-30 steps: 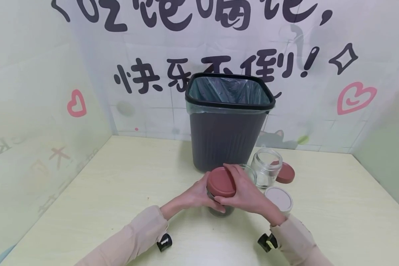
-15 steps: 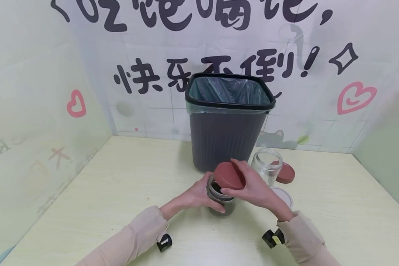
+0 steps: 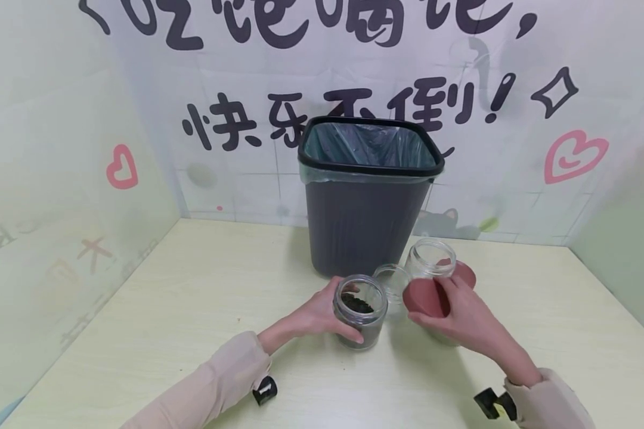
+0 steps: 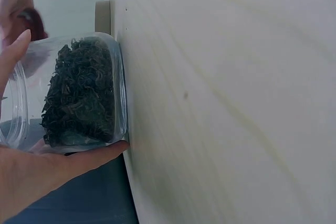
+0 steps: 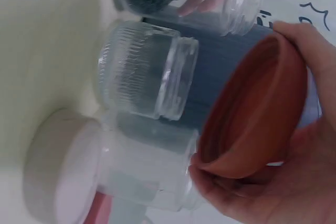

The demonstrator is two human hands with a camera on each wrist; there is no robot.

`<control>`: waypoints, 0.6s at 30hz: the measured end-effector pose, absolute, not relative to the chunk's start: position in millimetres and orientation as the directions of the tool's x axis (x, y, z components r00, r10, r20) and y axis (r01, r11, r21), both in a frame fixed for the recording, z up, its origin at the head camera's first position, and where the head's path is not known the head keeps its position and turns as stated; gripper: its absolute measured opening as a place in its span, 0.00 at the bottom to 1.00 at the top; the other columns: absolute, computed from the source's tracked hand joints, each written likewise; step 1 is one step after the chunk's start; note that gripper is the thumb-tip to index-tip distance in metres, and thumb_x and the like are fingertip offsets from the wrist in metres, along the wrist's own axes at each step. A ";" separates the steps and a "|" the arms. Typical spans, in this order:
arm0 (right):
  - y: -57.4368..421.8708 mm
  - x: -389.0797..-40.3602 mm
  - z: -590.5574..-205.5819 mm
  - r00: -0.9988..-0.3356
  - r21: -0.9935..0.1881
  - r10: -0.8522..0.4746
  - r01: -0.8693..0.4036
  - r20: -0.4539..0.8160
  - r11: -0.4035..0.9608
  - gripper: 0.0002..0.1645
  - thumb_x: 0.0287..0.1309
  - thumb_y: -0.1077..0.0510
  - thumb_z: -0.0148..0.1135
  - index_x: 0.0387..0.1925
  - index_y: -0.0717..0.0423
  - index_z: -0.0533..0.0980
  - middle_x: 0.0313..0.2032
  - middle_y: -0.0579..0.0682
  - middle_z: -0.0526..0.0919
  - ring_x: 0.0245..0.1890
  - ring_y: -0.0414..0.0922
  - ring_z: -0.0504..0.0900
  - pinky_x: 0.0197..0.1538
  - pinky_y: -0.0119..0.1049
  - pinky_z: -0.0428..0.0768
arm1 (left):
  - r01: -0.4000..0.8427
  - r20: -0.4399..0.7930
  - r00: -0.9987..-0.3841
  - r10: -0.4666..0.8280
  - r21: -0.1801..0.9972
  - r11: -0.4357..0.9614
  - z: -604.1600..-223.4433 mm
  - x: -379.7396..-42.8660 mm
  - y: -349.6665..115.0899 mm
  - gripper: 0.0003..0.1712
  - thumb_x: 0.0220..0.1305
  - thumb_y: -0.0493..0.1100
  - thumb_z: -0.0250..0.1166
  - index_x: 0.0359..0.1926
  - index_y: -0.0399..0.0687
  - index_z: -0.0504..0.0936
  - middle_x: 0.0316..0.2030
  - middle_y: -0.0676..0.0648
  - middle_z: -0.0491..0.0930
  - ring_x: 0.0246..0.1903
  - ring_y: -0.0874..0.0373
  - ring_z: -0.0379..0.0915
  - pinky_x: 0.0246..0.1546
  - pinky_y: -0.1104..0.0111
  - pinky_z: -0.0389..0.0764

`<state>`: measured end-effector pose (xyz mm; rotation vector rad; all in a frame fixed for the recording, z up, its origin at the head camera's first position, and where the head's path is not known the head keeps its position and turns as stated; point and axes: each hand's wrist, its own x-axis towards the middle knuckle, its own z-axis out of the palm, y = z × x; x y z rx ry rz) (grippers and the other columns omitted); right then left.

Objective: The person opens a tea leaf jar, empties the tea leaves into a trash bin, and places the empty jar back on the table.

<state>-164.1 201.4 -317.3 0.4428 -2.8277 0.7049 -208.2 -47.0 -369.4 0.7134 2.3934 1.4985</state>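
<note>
My left hand [image 3: 316,313] grips a glass jar [image 3: 369,332] that stands upright and uncovered on the table, thumb at the front and fingers behind. Dark, curled dried leaves [image 4: 81,95], like loose tea, fill its lower part. Off to the right of this jar, my right hand [image 3: 472,322] holds a red screw lid [image 3: 423,298] by its edge. The lid is tilted, and its hollow underside shows in the right wrist view. It overlaps another glass jar [image 3: 429,256] behind it in the head view.
A dark bin [image 3: 365,223] with a plastic liner stands at the back. A low ribbed glass jar [image 5: 131,66] sits between the leaf jar and the other jar. A white round lid or lidded tub [image 5: 60,166] is near, and a second red lid [image 3: 467,275] lies behind.
The right hand has lifted the red lid off the leaf jar and carried it to the right, uncovering the leaves. The left hand and jar have stayed in place.
</note>
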 end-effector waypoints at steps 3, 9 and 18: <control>205.5 -160.7 -331.6 -0.925 -0.398 -0.309 -0.375 0.222 0.837 0.43 0.34 0.45 0.71 0.47 0.70 0.68 0.37 0.57 0.73 0.33 0.46 0.73 0.32 0.37 0.74 | 0.280 0.062 -0.855 0.515 0.891 0.357 -369.8 -208.6 -46.8 0.50 0.27 0.40 0.78 0.54 0.40 0.60 0.52 0.43 0.70 0.51 0.52 0.65 0.54 0.59 0.63; 198.3 -154.2 -353.7 -0.902 -0.316 -0.389 -0.430 0.189 0.846 0.45 0.29 0.43 0.73 0.44 0.71 0.69 0.34 0.52 0.74 0.34 0.45 0.71 0.35 0.38 0.73 | 0.266 0.054 -0.859 0.509 0.897 0.353 -368.6 -207.7 -46.8 0.50 0.27 0.40 0.78 0.54 0.41 0.60 0.51 0.44 0.69 0.51 0.53 0.65 0.53 0.61 0.63; 185.2 -150.2 -371.9 -0.908 -0.296 -0.392 -0.420 0.151 0.858 0.47 0.27 0.43 0.73 0.44 0.74 0.69 0.34 0.53 0.72 0.34 0.45 0.70 0.35 0.38 0.74 | 0.251 0.045 -0.862 0.505 0.904 0.347 -368.0 -206.8 -47.8 0.50 0.28 0.40 0.78 0.55 0.41 0.60 0.52 0.43 0.69 0.52 0.53 0.64 0.54 0.60 0.63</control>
